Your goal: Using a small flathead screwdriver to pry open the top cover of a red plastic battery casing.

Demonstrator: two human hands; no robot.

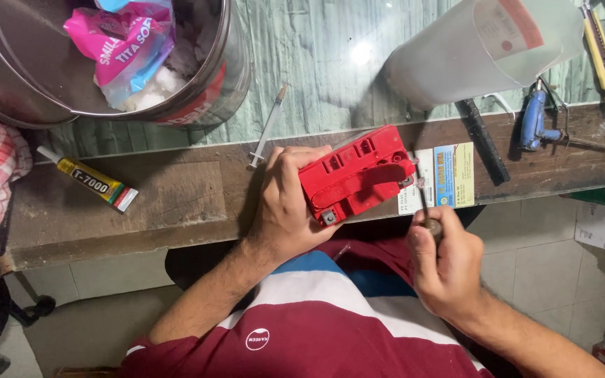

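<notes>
Two hands work at the near edge of a worn wooden bench. The left hand grips a red plastic box, fingers curled over its top and thumb underneath, so the box is pinned at an angle against the bench edge, just above the person's lap; held this way it seems steadied for the tool. The right hand is closed around the handle of a small screwdriver, fingers wrapped tight, and the thin shaft points up to the right end of the box, where the tip appears to meet it; the exact contact is too small to make out.

Just behind the left hand lies a syringe, slanted across the seam between the wood and a glass-topped green surface. Well to the left a yellow glue tube rests on the wood. A large steel drum with a pink bag inside stands at the top left. A printed card lies just right of the box, with a black bar, a blue glue gun and a yellow utility knife farther right.
</notes>
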